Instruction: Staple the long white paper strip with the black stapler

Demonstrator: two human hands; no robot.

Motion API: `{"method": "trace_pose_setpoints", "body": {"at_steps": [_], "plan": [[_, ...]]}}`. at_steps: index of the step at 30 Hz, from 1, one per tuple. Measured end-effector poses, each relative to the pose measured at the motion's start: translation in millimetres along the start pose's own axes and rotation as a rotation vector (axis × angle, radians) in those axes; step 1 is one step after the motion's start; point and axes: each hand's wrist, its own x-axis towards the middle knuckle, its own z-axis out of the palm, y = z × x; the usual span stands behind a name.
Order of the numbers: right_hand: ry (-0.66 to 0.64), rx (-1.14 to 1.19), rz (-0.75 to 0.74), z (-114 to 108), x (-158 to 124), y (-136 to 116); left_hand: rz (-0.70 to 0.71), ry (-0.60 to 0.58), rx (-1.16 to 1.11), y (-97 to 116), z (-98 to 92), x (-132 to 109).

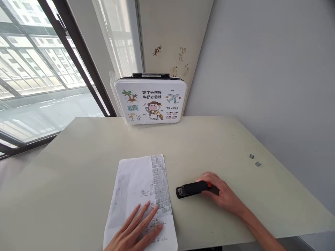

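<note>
A printed sheet of paper (138,170) lies on the table, its right edge lined with a dense column of short metallic-looking marks, probably staples. Flat on its lower part rests my left hand (137,228), fingers stretched out and slightly apart. To the right of the paper is a black stapler (193,188) with a red part at its rear. My right hand (218,191) grips that rear end, thumb on the near side and fingers on the far side. The stapler's front points left towards the paper's edge, a small gap away from it.
A white cartoon-printed case (151,101) with a black handle, partly in clear plastic, stands at the table's (209,139) far edge. Two small staple strips (254,160) lie on the right. A grey wall (274,69) borders the right side, a window (39,69) the left.
</note>
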Motion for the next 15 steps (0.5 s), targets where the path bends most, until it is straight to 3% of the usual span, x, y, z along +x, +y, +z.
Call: {"method": "trace_pose_setpoints", "body": {"at_steps": [4, 8, 15], "plan": [[0.0, -0.006, 0.045, 5.2, -14.8, -14.0, 0.005, 0.05, -0.008, 5.4, 4.7, 5.2], [-0.032, 0.001, 0.094, 8.9, -22.8, -33.6, 0.045, 0.023, -0.008, 10.7, 6.0, 12.2], [-0.15, 0.037, 0.199, -3.7, -23.0, -61.8, 0.077, -0.025, -0.059, 18.7, 6.7, 23.1]]}}
